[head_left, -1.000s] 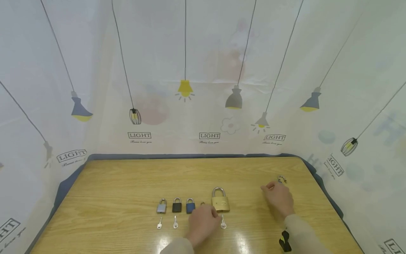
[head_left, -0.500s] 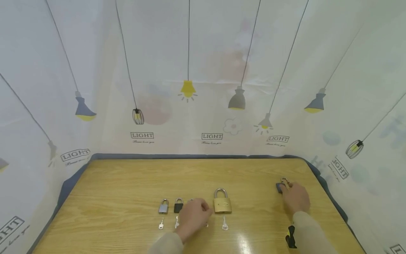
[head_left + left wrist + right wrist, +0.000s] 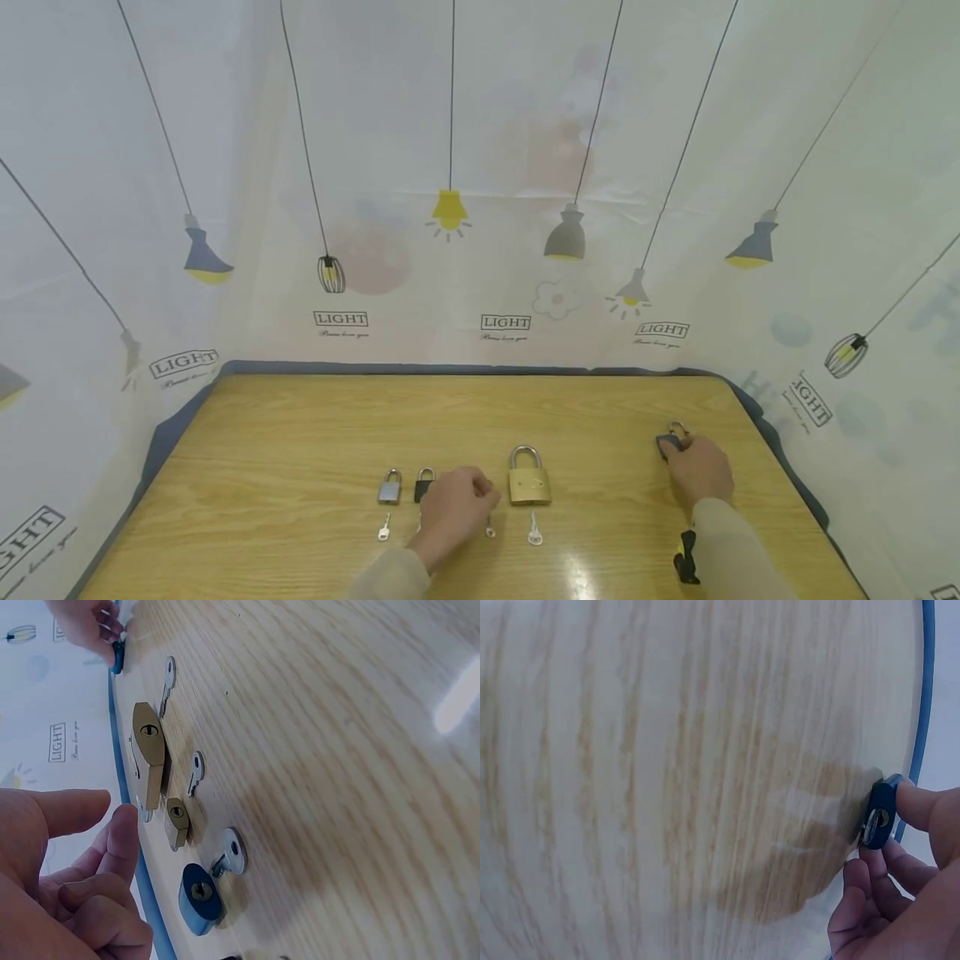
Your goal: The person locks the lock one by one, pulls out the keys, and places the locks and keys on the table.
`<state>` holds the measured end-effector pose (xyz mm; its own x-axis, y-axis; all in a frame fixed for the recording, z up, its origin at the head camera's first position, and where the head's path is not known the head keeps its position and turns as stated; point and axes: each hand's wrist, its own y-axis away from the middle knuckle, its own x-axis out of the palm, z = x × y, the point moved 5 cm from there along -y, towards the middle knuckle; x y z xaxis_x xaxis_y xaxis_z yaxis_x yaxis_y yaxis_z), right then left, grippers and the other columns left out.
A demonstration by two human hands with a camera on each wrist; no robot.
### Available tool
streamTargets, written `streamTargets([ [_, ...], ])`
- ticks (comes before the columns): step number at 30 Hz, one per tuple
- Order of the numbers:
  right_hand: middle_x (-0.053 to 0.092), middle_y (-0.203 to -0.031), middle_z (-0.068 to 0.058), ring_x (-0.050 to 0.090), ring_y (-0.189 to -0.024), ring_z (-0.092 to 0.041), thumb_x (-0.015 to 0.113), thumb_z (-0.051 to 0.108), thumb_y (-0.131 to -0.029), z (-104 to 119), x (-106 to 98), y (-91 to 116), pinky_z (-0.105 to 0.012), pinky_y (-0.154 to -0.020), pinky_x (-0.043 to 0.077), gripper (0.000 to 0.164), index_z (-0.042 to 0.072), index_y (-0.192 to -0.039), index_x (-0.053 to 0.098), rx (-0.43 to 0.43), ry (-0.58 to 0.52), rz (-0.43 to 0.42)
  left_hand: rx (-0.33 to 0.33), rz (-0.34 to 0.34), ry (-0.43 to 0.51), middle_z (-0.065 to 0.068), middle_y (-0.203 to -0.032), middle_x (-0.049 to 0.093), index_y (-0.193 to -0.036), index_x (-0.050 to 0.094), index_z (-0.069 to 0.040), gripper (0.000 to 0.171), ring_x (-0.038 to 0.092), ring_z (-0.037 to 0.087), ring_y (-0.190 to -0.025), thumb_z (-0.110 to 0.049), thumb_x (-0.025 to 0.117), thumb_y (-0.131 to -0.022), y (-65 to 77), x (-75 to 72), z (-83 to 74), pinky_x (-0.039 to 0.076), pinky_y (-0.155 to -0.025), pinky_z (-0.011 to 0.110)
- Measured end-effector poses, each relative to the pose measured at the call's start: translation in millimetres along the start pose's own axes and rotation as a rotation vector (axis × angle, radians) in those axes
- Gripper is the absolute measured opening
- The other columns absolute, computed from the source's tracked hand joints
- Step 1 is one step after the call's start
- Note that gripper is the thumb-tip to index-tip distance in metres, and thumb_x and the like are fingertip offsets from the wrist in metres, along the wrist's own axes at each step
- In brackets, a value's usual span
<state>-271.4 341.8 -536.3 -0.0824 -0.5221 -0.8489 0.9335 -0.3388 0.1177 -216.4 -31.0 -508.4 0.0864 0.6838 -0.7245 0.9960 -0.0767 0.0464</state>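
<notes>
My right hand (image 3: 701, 472) holds a dark blue padlock (image 3: 883, 814) at the far right of the table, thumb on one face and fingers on the other. Its shackle (image 3: 678, 428) stands unhooked, and a silver piece like a key shows at its keyhole in the right wrist view. My left hand (image 3: 456, 504) hovers over the padlock row, fingers loosely bent, nothing between them. Near it in the left wrist view are a blue padlock (image 3: 199, 900) with a key (image 3: 234, 851), and a small brass padlock (image 3: 177, 821) with a key (image 3: 196, 771). In the head view it hides both padlocks.
A large brass padlock (image 3: 529, 486) lies right of my left hand with a key (image 3: 535, 529) before it. To the left lie a silver padlock (image 3: 389, 490), its key (image 3: 384, 527) and a black padlock (image 3: 423, 487). A printed curtain (image 3: 420, 333) borders the wooden table (image 3: 300, 433).
My right hand has moved a little right and now holds the dark blue padlock it partly covered before. My left hand has shifted left, over the blue padlock. The head view has turned slightly left.
</notes>
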Motion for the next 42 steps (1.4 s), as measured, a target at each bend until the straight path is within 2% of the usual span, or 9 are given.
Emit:
streamTargets([
  [5, 0.05, -0.129, -0.034, 0.049, -0.111, -0.051, 0.055, 0.04, -0.094, 0.2, -0.8, 0.2, -0.06, -0.09, 0.042, 0.061, -0.01, -0.129, 0.048, -0.013, -0.031, 0.014, 0.02, -0.007, -0.007, -0.007, -0.072, 0.065, -0.078, 0.067, -0.017, 0.011, 0.051, 0.006, -0.059, -0.027, 0.072, -0.081, 0.1, -0.5, 0.1, 0.043, -0.052, 0.025],
  [12, 0.055, -0.122, -0.034, 0.055, -0.102, -0.048, 0.06, 0.043, -0.091, 0.4, 0.9, 1.8, -0.057, -0.08, 0.047, 0.063, -0.012, -0.123, 0.053, -0.032, -0.055, 0.053, 0.014, 0.0, 0.001, -0.007, -0.074, 0.066, -0.078, 0.066, -0.018, 0.011, 0.051, 0.006, -0.056, -0.028, 0.072, -0.081, -0.4, 2.2, 3.3, 0.042, -0.048, 0.025],
  [18, 0.056, -0.121, -0.035, 0.058, -0.098, -0.047, 0.061, 0.04, -0.09, 8.5, 1.3, 4.4, -0.054, -0.076, 0.05, 0.062, -0.013, -0.121, 0.054, -0.071, -0.057, 0.075, 0.002, 0.022, 0.012, -0.008, -0.074, 0.064, -0.08, 0.067, -0.019, 0.011, 0.051, 0.007, -0.057, -0.029, 0.071, -0.082, -0.3, 4.1, 4.5, 0.042, -0.051, 0.026],
  [24, 0.053, -0.127, -0.034, 0.053, -0.107, -0.049, 0.058, 0.043, -0.09, 9.1, 6.9, 6.3, -0.059, -0.086, 0.045, 0.066, -0.012, -0.128, 0.049, -0.058, -0.088, 0.108, 0.009, 0.024, 0.024, -0.007, -0.075, 0.065, -0.08, 0.067, -0.019, 0.011, 0.052, 0.008, -0.059, -0.028, 0.071, -0.082, 0.1, 2.4, 4.3, 0.043, -0.052, 0.027],
  [27, 0.056, -0.124, -0.032, 0.054, -0.106, -0.047, 0.06, 0.042, -0.089, 12.7, 11.5, 7.8, -0.058, -0.086, 0.046, 0.065, -0.011, -0.126, 0.051, -0.071, -0.125, 0.106, 0.002, 0.031, 0.02, -0.008, -0.074, 0.064, -0.08, 0.066, -0.019, 0.011, 0.051, 0.008, -0.061, -0.029, 0.07, -0.083, -0.8, 1.4, 5.2, 0.044, -0.057, 0.028],
  [30, 0.06, -0.119, -0.029, 0.057, -0.103, -0.041, 0.063, 0.042, -0.088, 22.7, 17.8, 10.1, -0.053, -0.085, 0.047, 0.062, -0.009, -0.122, 0.056, -0.095, -0.18, 0.102, 0.009, 0.033, 0.015, -0.009, -0.072, 0.062, -0.081, 0.066, -0.02, 0.01, 0.051, 0.009, -0.062, -0.029, 0.07, -0.083, -2.6, -0.4, 4.3, 0.044, -0.059, 0.03],
  [35, 0.062, -0.116, -0.022, 0.058, -0.104, -0.033, 0.066, 0.043, -0.088, 51.7, 29.9, 23.2, -0.047, -0.085, 0.049, 0.058, -0.004, -0.122, 0.058, -0.123, -0.316, 0.149, 0.037, 0.021, 0.009, -0.01, -0.073, 0.062, -0.08, 0.066, -0.021, 0.01, 0.052, 0.008, -0.064, -0.03, 0.07, -0.083, -6.5, -4.8, 0.1, 0.044, -0.06, 0.031],
  [38, 0.064, -0.113, -0.017, 0.059, -0.102, -0.028, 0.068, 0.04, -0.087, 73.6, 36.2, 38.6, -0.045, -0.084, 0.051, 0.052, -0.001, -0.119, 0.06, -0.139, -0.372, 0.178, 0.043, 0.014, 0.014, -0.01, -0.075, 0.063, -0.083, 0.066, -0.023, 0.011, 0.053, 0.007, -0.065, -0.033, 0.069, -0.084, -9.6, -8.1, -4.5, 0.045, -0.061, 0.031],
  [42, 0.067, -0.106, -0.012, 0.06, -0.099, -0.025, 0.071, 0.034, -0.085, 101.7, 44.3, 63.0, -0.046, -0.086, 0.05, 0.039, 0.004, -0.109, 0.065, -0.161, -0.437, 0.211, 0.081, -0.004, 0.034, -0.009, -0.078, 0.065, -0.091, 0.068, -0.02, 0.014, 0.054, 0.006, -0.064, -0.034, 0.067, -0.086, -13.6, -14.4, -13.8, 0.046, -0.059, 0.03],
])
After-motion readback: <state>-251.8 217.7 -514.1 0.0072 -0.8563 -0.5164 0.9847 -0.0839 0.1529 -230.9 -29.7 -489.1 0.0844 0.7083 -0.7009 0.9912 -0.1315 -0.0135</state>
